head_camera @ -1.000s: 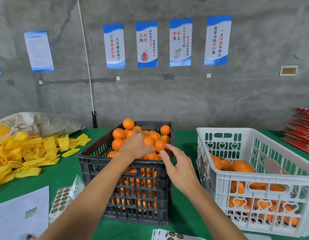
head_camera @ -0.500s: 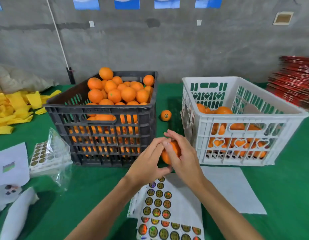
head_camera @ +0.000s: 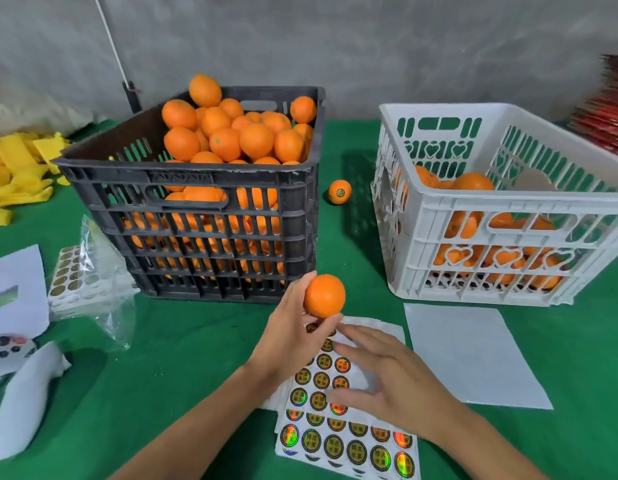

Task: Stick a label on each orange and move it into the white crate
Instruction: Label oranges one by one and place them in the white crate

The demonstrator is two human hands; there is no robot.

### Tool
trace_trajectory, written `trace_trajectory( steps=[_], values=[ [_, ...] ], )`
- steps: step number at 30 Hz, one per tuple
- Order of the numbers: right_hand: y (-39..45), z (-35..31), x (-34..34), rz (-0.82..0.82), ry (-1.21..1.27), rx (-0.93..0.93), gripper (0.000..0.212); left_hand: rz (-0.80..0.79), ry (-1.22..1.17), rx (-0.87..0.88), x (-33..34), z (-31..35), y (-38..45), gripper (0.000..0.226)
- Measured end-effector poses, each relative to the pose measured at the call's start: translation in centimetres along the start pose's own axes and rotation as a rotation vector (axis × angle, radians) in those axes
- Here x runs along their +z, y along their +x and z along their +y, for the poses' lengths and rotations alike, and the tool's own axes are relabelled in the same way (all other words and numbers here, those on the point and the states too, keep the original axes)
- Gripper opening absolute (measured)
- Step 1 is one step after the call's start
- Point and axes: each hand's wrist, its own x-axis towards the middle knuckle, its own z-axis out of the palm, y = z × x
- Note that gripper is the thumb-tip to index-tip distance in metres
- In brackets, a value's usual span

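My left hand point(head_camera: 293, 332) holds one orange point(head_camera: 324, 295) between thumb and fingers, low in front of the black crate point(head_camera: 196, 174), which is heaped with oranges. My right hand point(head_camera: 387, 379) hovers with spread fingers over the sticker sheets point(head_camera: 345, 441), just right of the held orange and holding nothing. The white crate point(head_camera: 508, 202) stands to the right, partly filled with oranges. One labelled orange point(head_camera: 339, 191) lies loose on the green cloth between the two crates.
A blank white backing sheet point(head_camera: 473, 355) lies in front of the white crate. A plastic bag of sticker sheets point(head_camera: 78, 278) and papers sit at the left, yellow foam nets point(head_camera: 16, 174) behind them. Red stacked items point(head_camera: 609, 112) fill the far right.
An orange came out of the black crate and down in front of it. Both hands held it half a second ago; now only the left does, and the right has dropped toward the stickers.
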Motion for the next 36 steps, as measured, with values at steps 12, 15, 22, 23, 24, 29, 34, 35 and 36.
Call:
trace_trajectory(
  steps=[12, 15, 22, 23, 24, 29, 34, 35, 36],
  values=[
    [0.7, 0.0, 0.0, 0.13, 0.101, 0.076, 0.069, 0.011, -0.268, -0.132, 1.8, 0.9, -0.7, 0.071],
    [0.8, 0.1, 0.2, 0.191, 0.15, 0.074, 0.047, 0.013, -0.301, -0.158, 1.8, 0.6, -0.6, 0.07],
    [1.1, 0.7, 0.7, 0.305, 0.572, 0.204, 0.016, -0.015, -0.19, -0.141, 1.7, 0.4, -0.4, 0.071],
    [1.2, 0.7, 0.7, 0.304, 0.627, 0.231, 0.014, -0.017, -0.163, -0.135, 1.6, 0.4, -0.4, 0.07],
    [1.3, 0.7, 0.7, 0.303, 0.672, 0.251, 0.012, -0.019, -0.143, -0.129, 1.5, 0.4, -0.4, 0.07],
    [1.2, 1.0, 0.7, 0.281, 0.735, 0.252, 0.008, -0.014, -0.288, -0.161, 1.1, 0.8, -0.2, 0.069],
    [1.0, 0.6, 0.3, 0.332, 0.641, 0.19, 0.01, -0.025, -0.28, -0.158, 1.1, 1.0, -0.4, 0.071],
    [0.9, 0.5, 0.3, 0.366, 0.559, 0.14, 0.011, -0.03, -0.28, -0.163, 1.1, 1.0, -0.4, 0.071],
    [0.8, 0.4, 0.3, 0.388, 0.454, 0.086, 0.012, -0.034, -0.292, -0.176, 1.2, 1.0, -0.3, 0.071]
  ],
)
